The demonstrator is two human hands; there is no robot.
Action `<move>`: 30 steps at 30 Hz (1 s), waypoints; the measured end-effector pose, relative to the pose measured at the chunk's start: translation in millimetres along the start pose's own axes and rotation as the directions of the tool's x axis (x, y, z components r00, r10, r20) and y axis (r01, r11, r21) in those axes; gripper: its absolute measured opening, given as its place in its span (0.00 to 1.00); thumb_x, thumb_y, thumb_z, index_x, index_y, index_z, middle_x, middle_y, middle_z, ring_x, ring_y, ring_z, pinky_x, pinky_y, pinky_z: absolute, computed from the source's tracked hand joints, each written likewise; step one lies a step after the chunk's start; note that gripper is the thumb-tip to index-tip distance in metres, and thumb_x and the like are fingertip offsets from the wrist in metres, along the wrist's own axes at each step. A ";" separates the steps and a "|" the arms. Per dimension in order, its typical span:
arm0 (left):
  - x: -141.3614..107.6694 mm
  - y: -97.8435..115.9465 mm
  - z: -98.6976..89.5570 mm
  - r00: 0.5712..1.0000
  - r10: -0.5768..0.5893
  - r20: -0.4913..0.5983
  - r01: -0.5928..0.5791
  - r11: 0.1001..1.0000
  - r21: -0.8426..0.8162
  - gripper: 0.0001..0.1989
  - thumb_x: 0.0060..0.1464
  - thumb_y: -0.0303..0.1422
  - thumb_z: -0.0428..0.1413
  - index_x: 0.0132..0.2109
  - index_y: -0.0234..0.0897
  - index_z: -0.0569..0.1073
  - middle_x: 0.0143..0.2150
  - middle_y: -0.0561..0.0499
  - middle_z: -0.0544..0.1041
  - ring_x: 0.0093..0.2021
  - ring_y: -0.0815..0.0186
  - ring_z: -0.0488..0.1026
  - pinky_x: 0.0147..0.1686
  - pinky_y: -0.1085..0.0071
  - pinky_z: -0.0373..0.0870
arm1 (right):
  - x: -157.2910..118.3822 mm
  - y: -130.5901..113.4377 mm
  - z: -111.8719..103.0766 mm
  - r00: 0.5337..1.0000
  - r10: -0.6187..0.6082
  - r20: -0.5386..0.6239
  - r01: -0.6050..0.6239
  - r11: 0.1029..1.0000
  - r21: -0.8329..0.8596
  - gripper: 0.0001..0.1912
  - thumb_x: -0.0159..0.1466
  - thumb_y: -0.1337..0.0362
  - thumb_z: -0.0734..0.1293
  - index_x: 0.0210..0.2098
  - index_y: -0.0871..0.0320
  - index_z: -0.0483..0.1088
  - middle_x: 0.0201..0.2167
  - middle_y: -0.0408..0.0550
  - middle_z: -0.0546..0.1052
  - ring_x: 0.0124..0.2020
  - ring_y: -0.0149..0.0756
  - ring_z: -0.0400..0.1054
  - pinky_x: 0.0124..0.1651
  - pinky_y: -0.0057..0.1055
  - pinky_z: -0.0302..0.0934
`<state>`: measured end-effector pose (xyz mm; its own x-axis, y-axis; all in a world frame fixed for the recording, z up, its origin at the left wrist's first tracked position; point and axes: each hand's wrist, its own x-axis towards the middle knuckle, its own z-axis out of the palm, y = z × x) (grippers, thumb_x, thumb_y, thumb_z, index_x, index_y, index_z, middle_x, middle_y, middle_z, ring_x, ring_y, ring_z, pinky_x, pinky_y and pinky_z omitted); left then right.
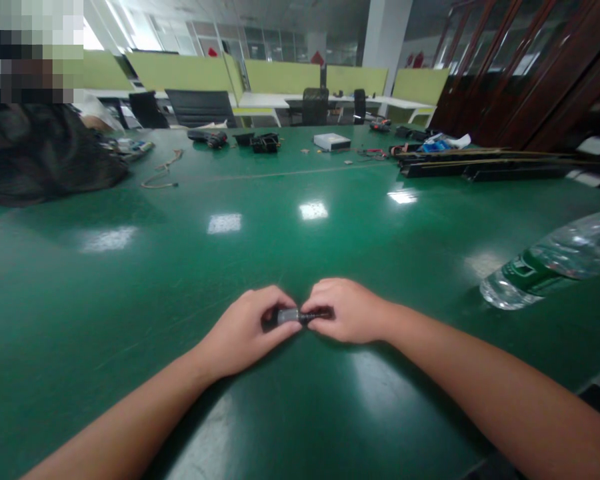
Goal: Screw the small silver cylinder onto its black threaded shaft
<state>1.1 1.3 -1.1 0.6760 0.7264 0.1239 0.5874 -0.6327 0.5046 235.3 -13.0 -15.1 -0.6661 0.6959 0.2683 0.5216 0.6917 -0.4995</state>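
Note:
Near the middle of the green table (260, 253), both hands meet at a small dark cylindrical object (287, 316) with a grey band. My left hand (247, 330) wraps its thumb and fingers round the wider left part. My right hand (347, 311) pinches the thin dark right end between thumb and fingers. The object lies roughly level, just above or on the tabletop. What exactly it is cannot be made out, and its ends are partly hidden by the fingers.
A clear plastic bottle (555, 263) with a green label lies at the right. Along the far side are a white box (332, 141), black devices (265, 142), a cable (163, 175) and long black strips (510, 167). A person in dark clothing (45, 157) is at the far left.

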 end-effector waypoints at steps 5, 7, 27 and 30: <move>0.2 -0.2 1.0 1.000 -0.029 -0.003 0.029 1.000 -0.012 0.12 0.60 0.44 0.58 0.42 0.40 0.77 0.34 0.53 0.77 0.33 0.64 0.71 0.34 0.69 0.63 | 0.9 -1.3 1.6 1.000 -0.014 -0.018 0.013 0.999 -0.038 0.08 0.64 0.66 0.68 0.41 0.60 0.78 0.35 0.49 0.78 0.39 0.36 0.69 0.45 0.31 0.62; 0.4 0.9 0.7 0.999 -0.035 0.000 0.035 0.999 -0.014 0.12 0.61 0.44 0.57 0.42 0.40 0.77 0.34 0.53 0.77 0.33 0.64 0.71 0.34 0.70 0.64 | 1.0 -1.0 1.9 0.999 -0.027 -0.024 0.026 0.998 -0.054 0.07 0.64 0.67 0.68 0.40 0.60 0.78 0.35 0.49 0.78 0.39 0.36 0.69 0.45 0.31 0.62; 0.0 1.6 -0.3 0.999 -0.036 0.004 0.036 0.999 -0.003 0.13 0.61 0.44 0.56 0.42 0.39 0.77 0.35 0.51 0.77 0.33 0.64 0.71 0.33 0.70 0.65 | -2.6 0.6 -7.8 1.000 0.001 0.011 0.000 0.998 -0.064 0.06 0.62 0.68 0.69 0.38 0.60 0.78 0.32 0.48 0.77 0.35 0.35 0.68 0.41 0.30 0.60; 0.1 1.0 -0.2 0.999 -0.034 0.002 0.034 0.999 0.001 0.13 0.61 0.44 0.56 0.42 0.40 0.77 0.34 0.52 0.77 0.33 0.64 0.71 0.33 0.70 0.64 | -2.8 0.4 -8.8 1.000 0.015 0.018 -0.014 0.999 -0.049 0.06 0.61 0.68 0.69 0.37 0.60 0.78 0.32 0.48 0.77 0.35 0.35 0.69 0.41 0.30 0.60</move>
<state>1.7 0.8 -0.3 0.6569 0.7466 0.1051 0.6102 -0.6083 0.5076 242.1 -13.0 -8.8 -0.6673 0.7030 0.2461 0.5567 0.6902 -0.4622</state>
